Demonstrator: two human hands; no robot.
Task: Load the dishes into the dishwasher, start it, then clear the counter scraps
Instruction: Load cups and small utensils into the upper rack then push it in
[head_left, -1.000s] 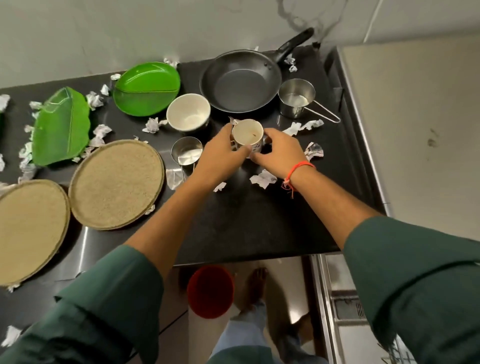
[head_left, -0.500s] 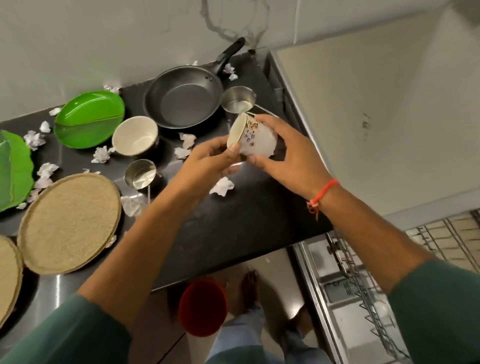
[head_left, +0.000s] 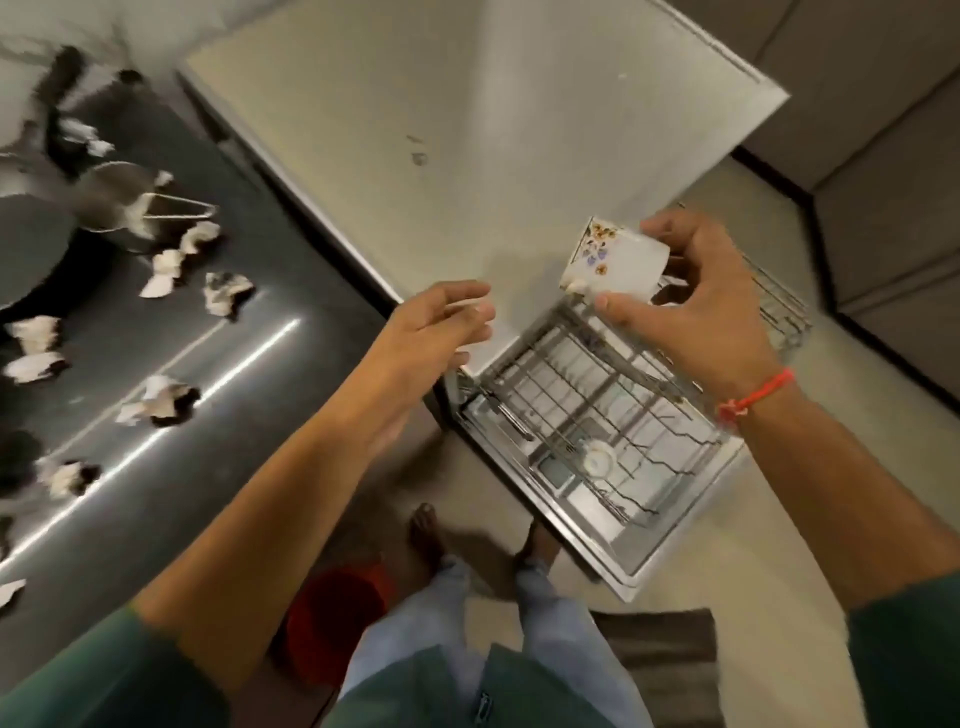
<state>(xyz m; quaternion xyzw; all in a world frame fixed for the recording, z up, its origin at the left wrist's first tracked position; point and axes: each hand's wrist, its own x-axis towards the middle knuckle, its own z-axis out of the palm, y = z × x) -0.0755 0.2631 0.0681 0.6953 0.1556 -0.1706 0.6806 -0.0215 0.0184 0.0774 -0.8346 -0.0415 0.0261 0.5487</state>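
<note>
Left of the left hand (head_left: 436, 332), the far end of the counter (head_left: 171, 415) is smeared by motion blur: the dark pan (head_left: 31, 249) runs off the picture's left edge, and the steel measuring cup (head_left: 111, 202) beside it shows only as a soft grey shape. The paper scraps (head_left: 223, 293) near it are too blurred to show their form. The right hand (head_left: 701, 306) covers the far side and base of the floral cup (head_left: 613, 265), so any handle is hidden. Below that hand, the wire rack (head_left: 597, 415) partly screens a small round white part (head_left: 597, 460), too blurred to identify. Below both hands, the red object (head_left: 332, 618) on the floor sits half behind the left forearm.
</note>
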